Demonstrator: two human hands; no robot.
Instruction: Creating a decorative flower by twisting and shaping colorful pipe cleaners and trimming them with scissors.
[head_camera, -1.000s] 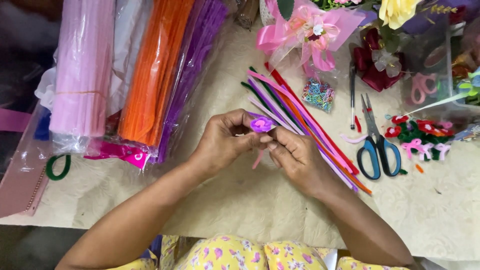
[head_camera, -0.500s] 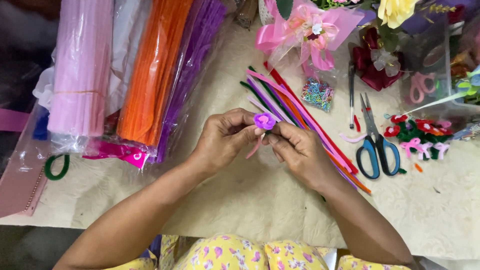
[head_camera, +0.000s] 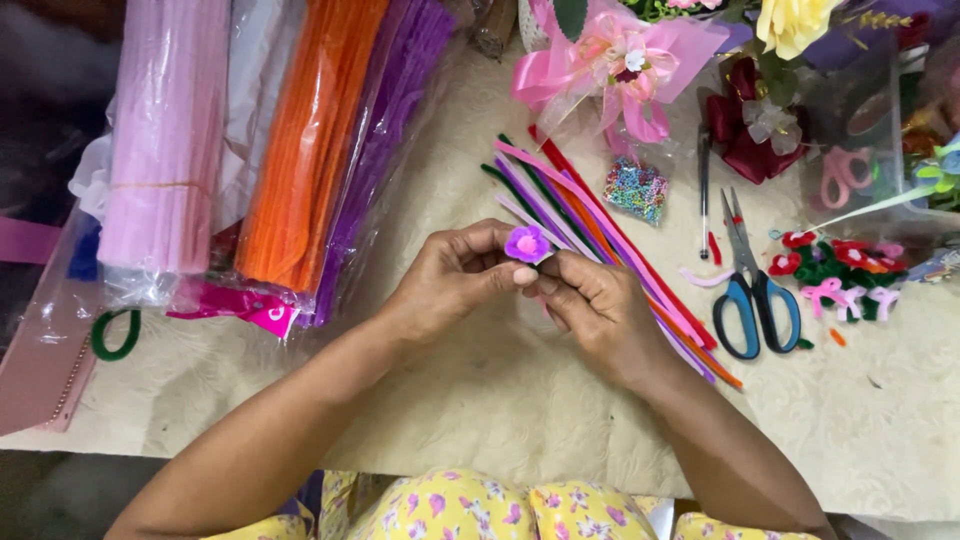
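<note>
**Fingers pinch a small purple flower over the bench**

Fingers of both hands meet around a small purple pipe-cleaner flower with a pink centre, held just above the cream embossed bench. The left hand curls in from the left, thumb and forefinger closed on the flower's near side; the right hand comes from the right, its fingertips closed beneath the bloom. Whatever stem hangs below is hidden behind the right hand's knuckles, so its length and colour cannot be made out.

Both forearms rise from the lower edge, angled inward to form a V, wrists slightly bent.

Just behind the hands lies a loose fan of coloured pipe cleaners, partly covered by the right hand. Further right, blue-handled scissors lie flat, near a cluster of small red, green and pink pipe-cleaner pieces. A little bag of multicoloured beads sits behind the fan. To the left, plastic-wrapped bundles of pink, orange and purple pipe cleaners are cut off by the upper edge. A pink ribbon bouquet is likewise cropped at the top.

Bare bench shows in front of the hands, toward the person.
</note>
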